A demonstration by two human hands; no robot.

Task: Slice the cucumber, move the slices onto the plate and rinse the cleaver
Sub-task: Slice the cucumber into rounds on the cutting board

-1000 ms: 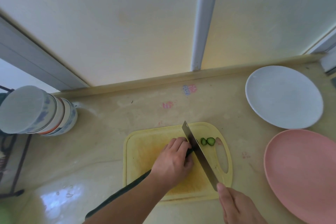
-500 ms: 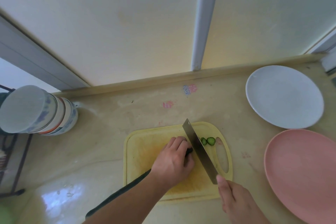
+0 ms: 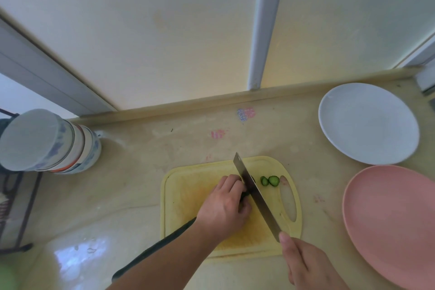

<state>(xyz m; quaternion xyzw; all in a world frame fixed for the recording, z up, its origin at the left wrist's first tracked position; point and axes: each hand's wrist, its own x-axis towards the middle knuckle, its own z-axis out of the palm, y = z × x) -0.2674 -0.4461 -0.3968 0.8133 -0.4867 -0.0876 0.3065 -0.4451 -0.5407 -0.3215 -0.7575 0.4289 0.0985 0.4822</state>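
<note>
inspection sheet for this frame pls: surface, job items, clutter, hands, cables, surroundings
Surface: beige glossy countertop with faint pink and blue marks.
Job's things: yellow cutting board; cucumber lying across it, its far end under the left hand; two cucumber slices beside the cleaver; white plate and pink plate, both bare.
Clutter: stack of bowls at far left, dark metal rack beside it.
Hands: left hand holds the cucumber down; right hand grips the cleaver, whose handle is hidden.
Cables: nothing seen.
Surroundings: frosted window panels with pale frame behind the counter.
</note>
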